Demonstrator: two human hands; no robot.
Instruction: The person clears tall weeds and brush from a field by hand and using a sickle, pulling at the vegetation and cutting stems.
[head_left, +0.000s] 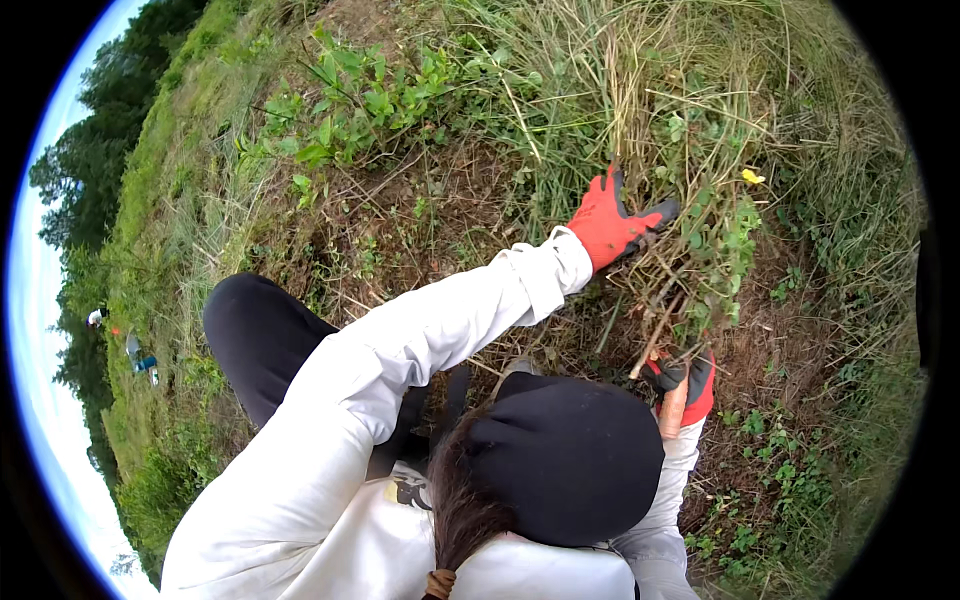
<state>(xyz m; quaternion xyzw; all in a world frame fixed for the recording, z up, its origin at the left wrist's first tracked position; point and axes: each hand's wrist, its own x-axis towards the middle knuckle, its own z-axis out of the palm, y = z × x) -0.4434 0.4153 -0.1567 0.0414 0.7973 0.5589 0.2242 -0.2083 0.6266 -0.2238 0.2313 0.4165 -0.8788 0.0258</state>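
Observation:
My left hand (619, 217), in a red glove with dark grey fingertips, reaches into a clump of dry grass stems (628, 97). Its thumb and one finger are spread apart; the remaining fingers are partly hidden. Nearer my body, my right hand (690, 386) wears a matching glove and is closed around a wooden tool handle (674, 410). The tool's working end is hidden. Between both hands lies a tangle of leafy weeds (705, 262) and brown stalks (660, 326). A small yellow flower (752, 177) shows at the tangle's right side.
Broad-leaved green plants (360, 105) grow on the upper left. Reddish soil with dry litter (442, 199) lies near my dark-trousered knee (259, 341). Long grass (847, 150) covers the right. Far left are trees (112, 112), a distant person (96, 317) and a blue object (145, 364).

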